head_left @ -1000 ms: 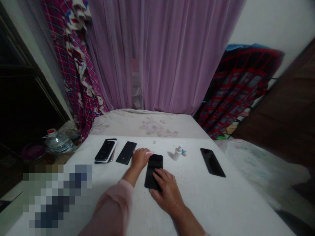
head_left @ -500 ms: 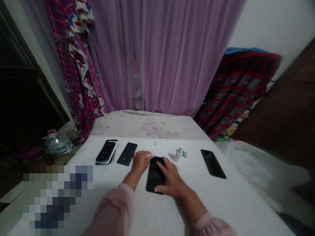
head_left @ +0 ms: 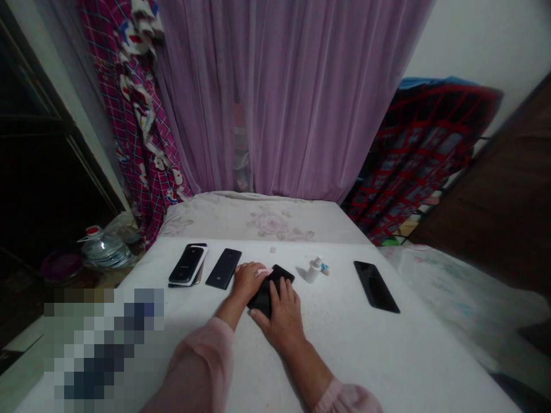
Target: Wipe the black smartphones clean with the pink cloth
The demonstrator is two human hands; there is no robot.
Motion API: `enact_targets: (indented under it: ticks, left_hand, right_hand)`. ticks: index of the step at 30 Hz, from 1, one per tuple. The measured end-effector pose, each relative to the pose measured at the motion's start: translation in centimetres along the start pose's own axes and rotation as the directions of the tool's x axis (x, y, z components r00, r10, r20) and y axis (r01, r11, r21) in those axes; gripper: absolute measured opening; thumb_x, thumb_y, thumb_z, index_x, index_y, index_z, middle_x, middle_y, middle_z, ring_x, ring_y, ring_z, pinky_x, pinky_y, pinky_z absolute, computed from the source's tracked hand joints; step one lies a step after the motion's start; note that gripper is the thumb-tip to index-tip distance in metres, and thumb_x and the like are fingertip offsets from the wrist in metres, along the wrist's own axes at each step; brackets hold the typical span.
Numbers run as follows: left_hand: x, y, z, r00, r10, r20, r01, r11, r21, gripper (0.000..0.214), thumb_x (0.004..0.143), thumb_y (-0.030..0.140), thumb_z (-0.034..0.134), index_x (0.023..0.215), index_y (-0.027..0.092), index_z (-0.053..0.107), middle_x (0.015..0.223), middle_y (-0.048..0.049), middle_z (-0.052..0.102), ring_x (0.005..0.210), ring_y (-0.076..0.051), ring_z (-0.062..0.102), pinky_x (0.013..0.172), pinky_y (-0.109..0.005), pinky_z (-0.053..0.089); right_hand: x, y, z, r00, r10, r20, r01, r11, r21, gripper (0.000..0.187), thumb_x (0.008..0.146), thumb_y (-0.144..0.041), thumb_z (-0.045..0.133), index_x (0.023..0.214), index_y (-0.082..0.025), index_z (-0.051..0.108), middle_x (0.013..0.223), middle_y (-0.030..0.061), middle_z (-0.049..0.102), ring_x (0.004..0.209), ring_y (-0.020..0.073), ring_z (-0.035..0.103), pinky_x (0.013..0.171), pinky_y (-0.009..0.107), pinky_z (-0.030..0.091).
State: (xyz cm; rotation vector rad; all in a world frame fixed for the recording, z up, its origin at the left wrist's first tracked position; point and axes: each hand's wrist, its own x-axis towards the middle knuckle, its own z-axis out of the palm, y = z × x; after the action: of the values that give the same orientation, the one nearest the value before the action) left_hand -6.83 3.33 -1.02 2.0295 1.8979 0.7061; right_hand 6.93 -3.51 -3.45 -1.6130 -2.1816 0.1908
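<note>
A black phone (head_left: 275, 280) lies at an angle on the white table (head_left: 353, 344) in front of me. My right hand (head_left: 280, 312) rests flat on top of it, fingers stretched over its screen. My left hand (head_left: 246, 282) sits just left of the phone, fingers curled round a small pink thing (head_left: 263, 272) whose tip pokes out by the phone's edge. Both sleeves are pink.
Left of my hands lie a black phone (head_left: 222, 268) and a stack of phones (head_left: 188, 264). Another black phone (head_left: 376, 285) lies to the right, and a small white bottle (head_left: 314, 269) stands near the middle. A water jug (head_left: 103, 248) stands past the table's left edge.
The phone under my right hand has turned from upright to slanted, its top end swung right. My right hand moved up and left over it. My left hand stayed put.
</note>
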Motion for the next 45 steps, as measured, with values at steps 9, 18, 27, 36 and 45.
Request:
enact_targets:
  ticks: [9, 18, 27, 36, 45]
  left_hand:
    - [0.1, 0.0, 0.3, 1.0, -0.012, -0.022, 0.012, 1.0, 0.013, 0.019, 0.091, 0.034, 0.057, 0.093, 0.024, 0.073, 0.097, -0.0027, 0.074, 0.101, -0.022, 0.064, 0.09, -0.035, 0.037]
    - [-1.8, 1.2, -0.7, 0.996, 0.075, -0.055, -0.069, 0.992, 0.101, 0.016, 0.092, 0.032, 0.058, 0.096, 0.027, 0.073, 0.098, -0.0019, 0.073, 0.098, -0.022, 0.063, 0.088, -0.036, 0.035]
    - [-2.0, 2.5, -0.1, 0.985, 0.157, -0.076, -0.135, 0.962, 0.237, 0.019, 0.095, 0.032, 0.054, 0.09, 0.025, 0.071, 0.089, -0.0024, 0.072, 0.091, -0.023, 0.061, 0.09, -0.039, 0.032]
    - [-0.4, 3.1, 0.1, 0.986, 0.165, -0.021, -0.157, 0.964, 0.215, 0.022, 0.094, 0.035, 0.053, 0.088, 0.026, 0.073, 0.093, -0.0033, 0.072, 0.096, -0.022, 0.06, 0.093, -0.04, 0.03]
    - [-1.7, 3.5, 0.5, 0.981, 0.188, 0.048, -0.191, 0.979, 0.065, 0.022, 0.095, 0.034, 0.051, 0.096, 0.028, 0.073, 0.1, -0.0033, 0.072, 0.099, -0.022, 0.059, 0.096, -0.039, 0.031]
  right_hand:
    - [1.6, 5.4, 0.6, 0.978, -0.066, -0.2, 0.076, 0.996, 0.045, 0.062, 0.082, -0.04, 0.064, 0.136, -0.012, 0.052, 0.144, 0.021, 0.046, 0.13, 0.0345, 0.047, 0.106, 0.05, 0.041]
    - [2.0, 6.1, 0.0, 0.976, -0.085, -0.202, 0.113, 0.985, 0.13, 0.055, 0.072, -0.04, 0.073, 0.119, -0.014, 0.062, 0.127, 0.0178, 0.058, 0.117, 0.0322, 0.056, 0.1, 0.048, 0.045]
    - [0.3, 6.7, -1.2, 0.985, -0.069, -0.16, 0.088, 0.989, 0.119, 0.06, 0.067, -0.054, 0.075, 0.115, -0.019, 0.063, 0.113, 0.0127, 0.061, 0.103, 0.0301, 0.058, 0.088, 0.044, 0.046]
    - [0.6, 5.5, -1.6, 0.989, -0.01, -0.149, 0.029, 0.991, 0.129, 0.029, 0.079, -0.027, 0.068, 0.108, -0.027, 0.072, 0.112, 0.0088, 0.063, 0.103, 0.0261, 0.059, 0.089, 0.041, 0.045]
    - [0.9, 7.3, 0.0, 0.981, -0.016, -0.195, 0.061, 0.973, 0.224, 0.026, 0.079, -0.024, 0.066, 0.102, -0.029, 0.075, 0.114, 0.0063, 0.07, 0.102, 0.0238, 0.064, 0.089, 0.039, 0.049]
